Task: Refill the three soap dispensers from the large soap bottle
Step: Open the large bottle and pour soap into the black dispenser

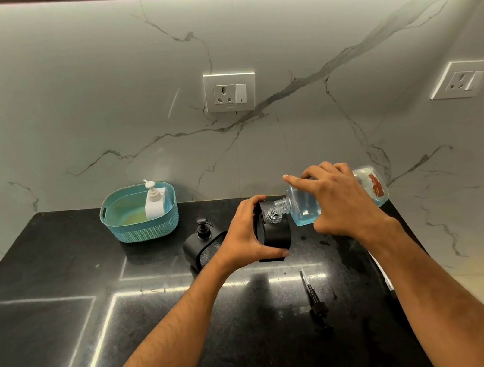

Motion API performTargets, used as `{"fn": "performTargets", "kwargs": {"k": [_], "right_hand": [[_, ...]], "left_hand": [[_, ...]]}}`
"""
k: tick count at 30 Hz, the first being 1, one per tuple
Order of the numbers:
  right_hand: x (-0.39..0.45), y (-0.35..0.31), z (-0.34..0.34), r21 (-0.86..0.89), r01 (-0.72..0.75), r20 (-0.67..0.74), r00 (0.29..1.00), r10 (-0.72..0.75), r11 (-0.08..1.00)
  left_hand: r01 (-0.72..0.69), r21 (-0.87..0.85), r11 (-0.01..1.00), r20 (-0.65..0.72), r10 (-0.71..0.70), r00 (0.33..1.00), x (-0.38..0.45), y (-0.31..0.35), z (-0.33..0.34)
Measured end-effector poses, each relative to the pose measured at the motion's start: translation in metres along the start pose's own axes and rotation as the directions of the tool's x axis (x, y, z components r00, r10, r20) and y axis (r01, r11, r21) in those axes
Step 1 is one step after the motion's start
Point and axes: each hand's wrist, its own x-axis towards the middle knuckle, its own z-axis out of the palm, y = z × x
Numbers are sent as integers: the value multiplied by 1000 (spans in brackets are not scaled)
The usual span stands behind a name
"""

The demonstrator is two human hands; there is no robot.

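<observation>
At the far left of the glossy black speckled stone tabletop (50, 324) sits a teal woven-pattern plastic basket (141, 227), and inside it stands a white plastic pump dispenser (155, 202) with its pump on. Just right of the basket and nearer you stands a black squat dispenser with a ribbed clear window (203, 248), its black pump also fitted.

Next comes your left hand (243, 240): its fingers are wrapped round a second black dispenser with an open clear neck (274, 233), holding it steady above the tabletop, tilted slightly toward the bottle. Your right hand (338, 196) grips the large clear plastic soap bottle with blue liquid and a red label (305, 208), laid nearly on its side, index finger stretched along the top, its threaded mouth touching the dispenser's neck.

So you are in the pouring step on what looks like one of three dispensers. Whether soap is flowing yet, you cannot tell from here. The narrow neck calls for keeping the mouths lined up and tipping slowly; the liquid looks thin and the smooth plastic may slip.

Near you on the tabletop lies the removed black pump head with its thin tube (314, 298), to be screwed back afterwards.
</observation>
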Motion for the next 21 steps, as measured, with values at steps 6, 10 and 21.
{"fn": "performTargets", "kwargs": {"k": [6, 10, 21], "right_hand": [[0, 0, -1, -2, 0, 5, 1000, 0, 1000], [0, 0, 0, -6, 1, 1, 1000, -1, 1000], [0, 0, 1, -20, -1, 4, 1000, 1, 1000]], "left_hand": [[5, 1, 1000, 2, -5, 1000, 0, 0, 0], [6, 0, 1000, 3, -6, 1000, -1, 0, 0], [0, 3, 1000, -5, 0, 1000, -2, 1, 1]]}}
